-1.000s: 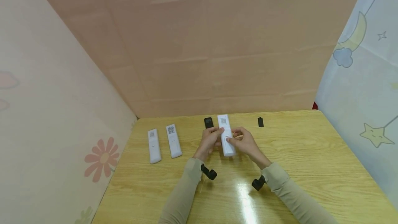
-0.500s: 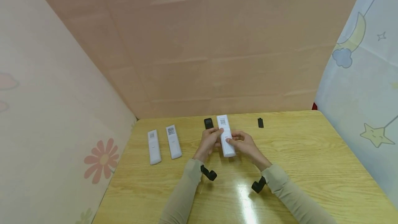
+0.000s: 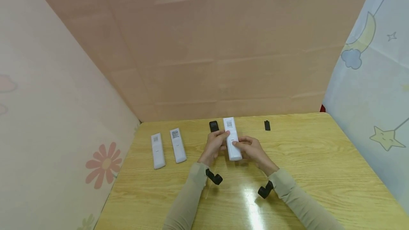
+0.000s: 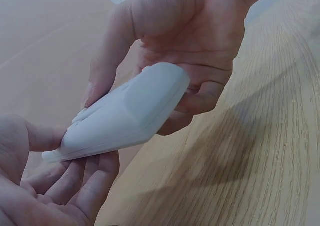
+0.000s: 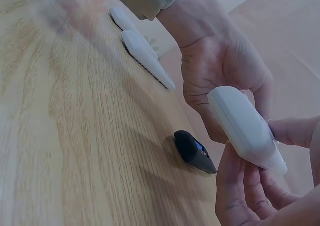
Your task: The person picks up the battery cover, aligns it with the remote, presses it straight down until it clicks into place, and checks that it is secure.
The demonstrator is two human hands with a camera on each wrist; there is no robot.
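A white remote control (image 3: 230,129) is held above the table with its back up, a label near its far end and a battery cover on its near half. My left hand (image 3: 212,146) grips its left side, thumb on top and fingers underneath. From the right, my right hand (image 3: 255,152) holds the near half, its thumb resting on the battery cover. The left wrist view shows the remote's rounded end (image 4: 157,91) between both hands. Beyond my left hand lies a black remote (image 3: 213,125), partly hidden by it; the right wrist view shows something blue in its recess.
Two more white remotes lie back up at the left, an outer one (image 3: 158,151) and an inner one (image 3: 178,145). A small black battery cover (image 3: 267,125) lies at the back right. The wooden table (image 3: 319,159) ends at a pinkish cloth backdrop (image 3: 179,91).
Almost nothing differs; both hands keep their hold on the white remote, with only tiny shifts of the right hand's fingers.
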